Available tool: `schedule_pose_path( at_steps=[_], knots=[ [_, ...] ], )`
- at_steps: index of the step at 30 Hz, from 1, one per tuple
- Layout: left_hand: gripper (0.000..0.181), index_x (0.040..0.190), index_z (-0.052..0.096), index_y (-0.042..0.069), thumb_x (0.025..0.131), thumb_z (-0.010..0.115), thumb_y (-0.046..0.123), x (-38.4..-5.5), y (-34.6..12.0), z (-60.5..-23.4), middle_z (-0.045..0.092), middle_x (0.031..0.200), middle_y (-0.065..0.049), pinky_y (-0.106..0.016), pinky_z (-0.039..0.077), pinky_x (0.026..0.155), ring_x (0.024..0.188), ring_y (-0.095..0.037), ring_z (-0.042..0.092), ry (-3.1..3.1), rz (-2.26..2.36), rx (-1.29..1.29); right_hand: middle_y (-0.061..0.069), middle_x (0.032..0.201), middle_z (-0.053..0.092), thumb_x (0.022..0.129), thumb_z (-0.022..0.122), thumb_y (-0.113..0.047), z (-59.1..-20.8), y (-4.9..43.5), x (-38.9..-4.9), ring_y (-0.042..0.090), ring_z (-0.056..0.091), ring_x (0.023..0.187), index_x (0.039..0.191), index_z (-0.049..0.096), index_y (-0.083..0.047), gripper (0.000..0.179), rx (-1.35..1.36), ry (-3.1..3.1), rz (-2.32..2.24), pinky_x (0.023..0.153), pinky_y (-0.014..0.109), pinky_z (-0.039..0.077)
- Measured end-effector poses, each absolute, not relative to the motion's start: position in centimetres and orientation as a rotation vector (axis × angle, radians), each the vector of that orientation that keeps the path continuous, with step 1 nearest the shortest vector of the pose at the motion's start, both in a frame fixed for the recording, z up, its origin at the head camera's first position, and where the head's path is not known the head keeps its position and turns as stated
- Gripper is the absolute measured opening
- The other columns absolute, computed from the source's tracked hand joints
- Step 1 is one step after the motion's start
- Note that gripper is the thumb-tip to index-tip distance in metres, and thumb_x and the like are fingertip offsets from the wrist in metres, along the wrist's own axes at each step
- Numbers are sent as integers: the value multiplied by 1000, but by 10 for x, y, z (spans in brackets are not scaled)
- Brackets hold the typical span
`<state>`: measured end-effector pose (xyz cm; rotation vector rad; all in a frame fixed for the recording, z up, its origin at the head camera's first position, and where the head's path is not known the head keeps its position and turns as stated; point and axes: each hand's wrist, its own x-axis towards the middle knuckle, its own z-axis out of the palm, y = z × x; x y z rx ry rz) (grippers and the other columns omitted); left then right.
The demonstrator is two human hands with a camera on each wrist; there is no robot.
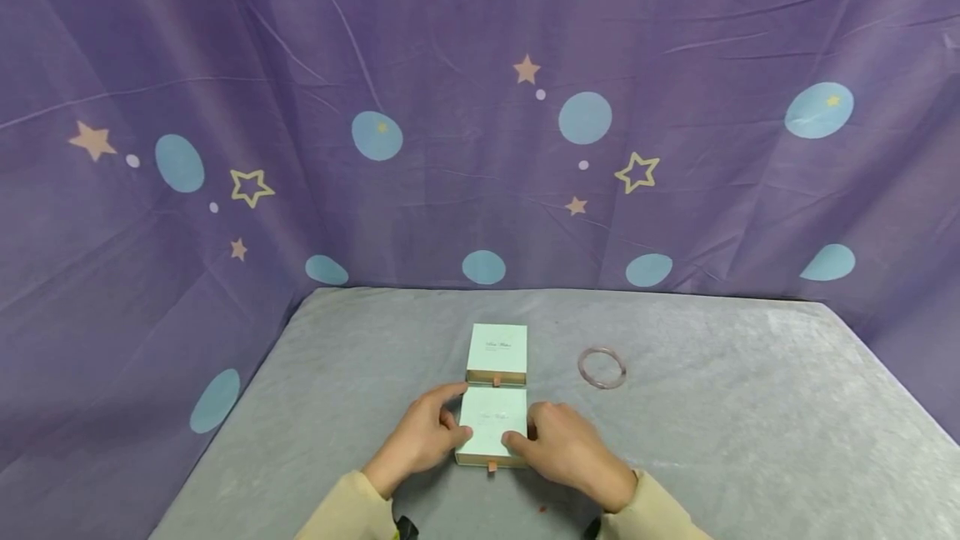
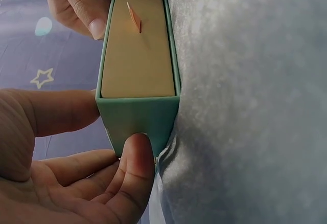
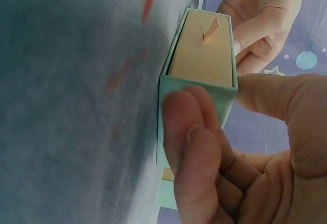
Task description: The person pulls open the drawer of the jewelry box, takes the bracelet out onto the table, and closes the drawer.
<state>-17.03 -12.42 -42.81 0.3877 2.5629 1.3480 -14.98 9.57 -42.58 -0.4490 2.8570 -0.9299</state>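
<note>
A mint-green drawer box [image 1: 491,427] with a tan front lies flat on the grey cloth, between both hands. My left hand [image 1: 423,432] holds its left side, thumb on the top edge and fingers along the side wall. Opposite, my right hand [image 1: 566,444] grips the right side with its thumb on the lid and its fingers bent against the wall. A small orange ribbon tab [image 2: 134,19] sticks out of the drawer front, which sits flush in the sleeve. Directly behind stands a second mint-green box [image 1: 498,348], with a similar tab at its front.
A pinkish translucent bangle [image 1: 607,385] lies to the right of the far box. Grey cloth [image 1: 750,407] covers the table. A purple curtain [image 1: 450,40] with stars and blue spots hangs at the back and left. Reddish marks [image 3: 148,3] show on the cloth near the front.
</note>
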Motion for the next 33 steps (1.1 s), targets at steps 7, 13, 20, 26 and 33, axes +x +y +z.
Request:
schedule_pose_path(
  at_steps=[7, 13, 20, 26, 33],
  knots=[
    [63, 137, 45, -3, 82, 73, 6, -171, -126, -429, 55, 70, -4, -31, 42, 52, 57, -15, 50, 2579, 1350, 390, -5, 61, 51, 85, 69, -40, -427, 95, -149, 11, 45, 50, 68, 56, -14, 34, -439, 2841, -939, 45, 29, 37],
    [64, 136, 48, -1, 79, 75, 8, -172, -125, -431, 55, 84, -6, -34, 43, 66, 75, -18, 51, 2635, 1327, 397, -6, 66, 53, 83, 71, -42, -426, 96, -148, 10, 46, 54, 72, 59, -12, 33, -451, 2853, -927, 48, 29, 38],
    [65, 137, 48, -1, 78, 75, 7, -172, -125, -433, 57, 90, -6, -35, 43, 70, 80, -18, 52, 2656, 1318, 413, -4, 50, 57, 87, 70, -28, -422, 97, -144, 12, 54, 39, 80, 56, -8, 25, -439, 2643, -1104, 42, 29, 44],
    [65, 138, 48, 0, 79, 74, 7, -172, -125, -434, 54, 123, -14, -34, 44, 71, 84, -19, 53, 2639, 1322, 438, 3, 52, 60, 83, 74, -16, -421, 97, -143, 19, 59, 39, 88, 54, -6, 23, -393, 2466, -1254, 40, 32, 48],
    [66, 138, 48, 0, 79, 75, 8, -172, -125, -434, 55, 117, -13, -35, 44, 71, 84, -19, 53, 2630, 1329, 422, 6, 56, 61, 81, 76, -10, -423, 98, -144, 20, 60, 42, 92, 54, -5, 24, -393, 2416, -1276, 40, 31, 48]
  ],
)
